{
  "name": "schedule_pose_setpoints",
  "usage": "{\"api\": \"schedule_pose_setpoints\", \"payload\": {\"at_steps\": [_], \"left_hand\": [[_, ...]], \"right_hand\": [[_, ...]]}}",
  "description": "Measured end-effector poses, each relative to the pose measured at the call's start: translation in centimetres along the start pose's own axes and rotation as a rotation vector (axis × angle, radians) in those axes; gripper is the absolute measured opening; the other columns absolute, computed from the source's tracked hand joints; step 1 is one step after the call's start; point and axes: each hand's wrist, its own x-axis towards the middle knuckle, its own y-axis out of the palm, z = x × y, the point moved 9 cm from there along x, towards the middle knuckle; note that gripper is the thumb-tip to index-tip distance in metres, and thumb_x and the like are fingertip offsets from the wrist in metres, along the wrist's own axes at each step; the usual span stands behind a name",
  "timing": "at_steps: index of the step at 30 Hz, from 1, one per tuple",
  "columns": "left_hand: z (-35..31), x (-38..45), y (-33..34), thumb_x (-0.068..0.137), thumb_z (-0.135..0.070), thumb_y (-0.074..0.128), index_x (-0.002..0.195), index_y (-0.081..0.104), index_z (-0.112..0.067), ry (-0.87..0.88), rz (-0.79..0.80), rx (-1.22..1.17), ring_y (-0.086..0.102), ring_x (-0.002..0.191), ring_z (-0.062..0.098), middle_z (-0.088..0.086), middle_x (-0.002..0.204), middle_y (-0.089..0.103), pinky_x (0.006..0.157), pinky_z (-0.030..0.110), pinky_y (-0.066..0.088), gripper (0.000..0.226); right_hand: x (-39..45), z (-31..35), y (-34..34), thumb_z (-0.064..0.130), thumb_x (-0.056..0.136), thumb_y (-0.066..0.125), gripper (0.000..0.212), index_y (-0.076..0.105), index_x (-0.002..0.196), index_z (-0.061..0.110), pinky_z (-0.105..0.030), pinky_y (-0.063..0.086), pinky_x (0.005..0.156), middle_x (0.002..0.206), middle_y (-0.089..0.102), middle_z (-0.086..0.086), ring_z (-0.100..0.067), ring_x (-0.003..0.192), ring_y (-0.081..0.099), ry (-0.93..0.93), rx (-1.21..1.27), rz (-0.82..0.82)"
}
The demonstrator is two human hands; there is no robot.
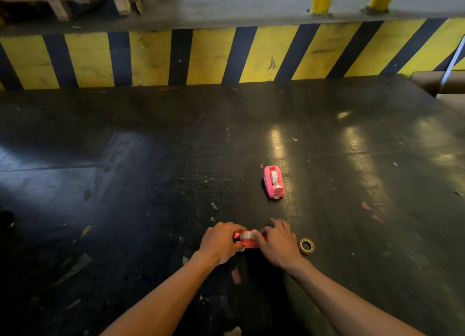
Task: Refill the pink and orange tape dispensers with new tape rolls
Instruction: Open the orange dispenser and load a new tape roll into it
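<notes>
The orange tape dispenser point(247, 242) lies on the dark surface between my two hands, with a clear tape roll point(247, 234) sitting in its top. My left hand point(221, 241) grips its left end. My right hand point(276, 240) grips its right end, thumb against the roll. Farther away, the pink tape dispenser point(273, 182) stands alone with a roll of clear tape inside it. A tape core ring point(306, 246) lies flat just right of my right hand.
The work surface point(151, 184) is dark, glossy and littered with small tape scraps. A yellow and black striped wall point(226, 56) closes the far side, with yellow rails above. A cardboard box point(442, 84) sits at the far right.
</notes>
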Motion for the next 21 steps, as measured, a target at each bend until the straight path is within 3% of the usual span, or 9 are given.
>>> {"api": "schedule_pose_setpoints", "payload": {"at_steps": [3,6,11,17,21], "left_hand": [[-0.1,-0.1,0.0,0.086,-0.035,0.075,0.132,0.062,-0.035,-0.009,0.001,-0.017,0.06,0.121,0.019,-0.005,0.127,0.067,0.105,0.044,0.045,0.048],[-0.2,-0.1,0.0,0.087,-0.033,0.075,0.134,0.061,-0.033,-0.015,0.018,-0.026,0.061,0.12,0.019,-0.005,0.128,0.066,0.104,0.043,0.048,0.049],[-0.2,-0.1,0.0,0.087,-0.034,0.075,0.134,0.059,-0.034,-0.016,0.036,-0.02,0.061,0.118,0.019,-0.004,0.128,0.066,0.101,0.044,0.05,0.05],[-0.2,-0.2,-0.1,0.087,-0.035,0.074,0.134,0.059,-0.034,-0.011,0.028,-0.003,0.061,0.119,0.019,-0.004,0.129,0.065,0.102,0.043,0.049,0.049],[-0.1,-0.1,0.0,0.088,-0.034,0.074,0.135,0.059,-0.033,-0.013,0.031,0.005,0.06,0.122,0.019,-0.004,0.132,0.065,0.105,0.044,0.047,0.05]], "right_hand": [[0.6,-0.6,1.1,0.06,0.093,0.04,0.052,0.076,0.09,0.022,-0.05,0.031,0.112,0.148,0.046,-0.012,-0.031,0.144,0.027,0.159,0.14,0.058],[1.1,-1.5,1.8,0.06,0.084,0.051,0.043,0.065,0.062,0.027,-0.046,0.04,0.105,0.14,0.053,-0.009,-0.031,0.135,0.04,0.248,0.229,0.026],[1.2,-2.0,1.4,0.047,0.077,0.068,0.022,0.069,0.068,0.027,-0.046,0.054,0.089,0.095,0.07,-0.002,-0.026,0.103,0.061,0.281,0.396,-0.037],[0.4,-3.0,-1.4,0.029,0.092,0.063,0.017,0.062,0.076,0.022,-0.034,0.047,0.073,0.087,0.067,-0.004,-0.022,0.086,0.062,0.211,0.407,-0.078],[0.3,-6.1,-1.9,0.024,0.089,0.064,0.018,0.058,0.073,0.018,-0.049,0.059,0.072,0.079,0.07,-0.009,-0.026,0.072,0.068,0.285,0.525,-0.091]]}}
